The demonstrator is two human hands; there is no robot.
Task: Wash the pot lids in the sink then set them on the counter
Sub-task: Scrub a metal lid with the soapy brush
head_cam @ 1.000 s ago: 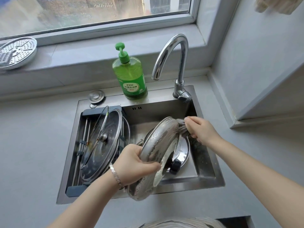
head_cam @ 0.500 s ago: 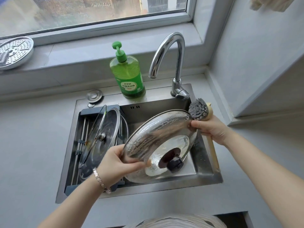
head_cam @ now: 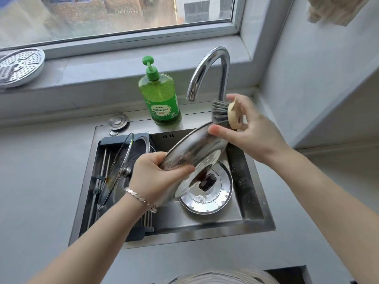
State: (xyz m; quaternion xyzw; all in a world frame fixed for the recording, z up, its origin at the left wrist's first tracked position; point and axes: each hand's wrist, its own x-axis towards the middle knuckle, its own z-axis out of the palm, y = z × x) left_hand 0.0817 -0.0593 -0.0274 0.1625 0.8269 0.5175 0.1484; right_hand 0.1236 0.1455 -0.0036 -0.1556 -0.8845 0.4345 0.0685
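The lid has tipped steeper over the sink, with the left hand clamped on its near rim. The right hand, wrapped round the brush, has raised the bristles to the far rim. Scrubbing seems unfinished; rinsing and the counter remain.

A green pump bottle stands upright just left of the chrome faucet, whose spout arches over toward it. A round metal stopper lies flat left of the bottle, and a dark-framed rack with steel rods sits just in front of it. A perforated steel plate rests on the grey windowsill at far left, under the window. A pale cloth hangs at top right.
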